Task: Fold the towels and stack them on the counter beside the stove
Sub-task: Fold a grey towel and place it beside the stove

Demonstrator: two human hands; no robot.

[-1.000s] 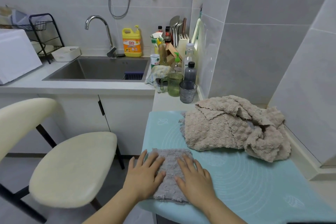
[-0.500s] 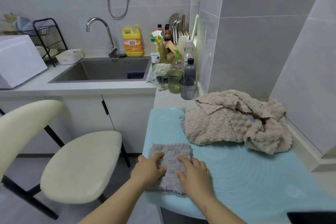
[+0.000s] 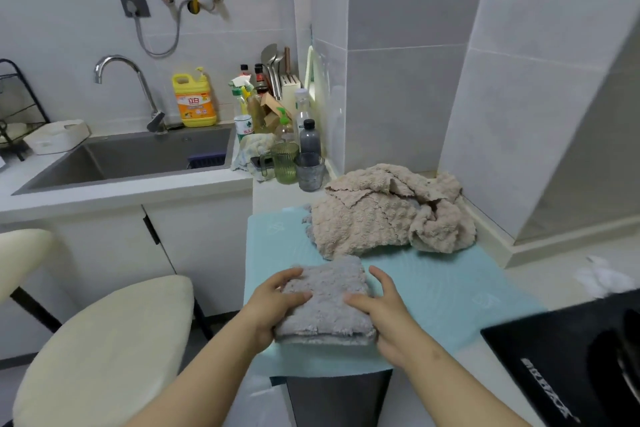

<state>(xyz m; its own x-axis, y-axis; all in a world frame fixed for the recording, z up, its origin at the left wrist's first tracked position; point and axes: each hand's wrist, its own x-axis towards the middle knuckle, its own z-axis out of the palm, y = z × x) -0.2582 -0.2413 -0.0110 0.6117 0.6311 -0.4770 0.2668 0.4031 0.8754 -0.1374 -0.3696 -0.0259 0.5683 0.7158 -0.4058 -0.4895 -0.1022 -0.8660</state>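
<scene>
Teal mat [image 3: 450,288] covered the counter beside a black stove [image 3: 571,357]; towels on it.
Beige towel heap [image 3: 381,215] lay crumpled at the mat's far end; folded grey towel [image 3: 329,302] sat nearer, just beside it; left hand [image 3: 273,305] and right hand [image 3: 384,312] gripped its sides, thumbs on top.

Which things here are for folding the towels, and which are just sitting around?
For the job: grey towel, held between left hand and right hand; beige towel heap behind it; blue mat underneath; black stove.

Just lying about: yellow bottle, green cup, grey glass, tap, sink, stool.
</scene>
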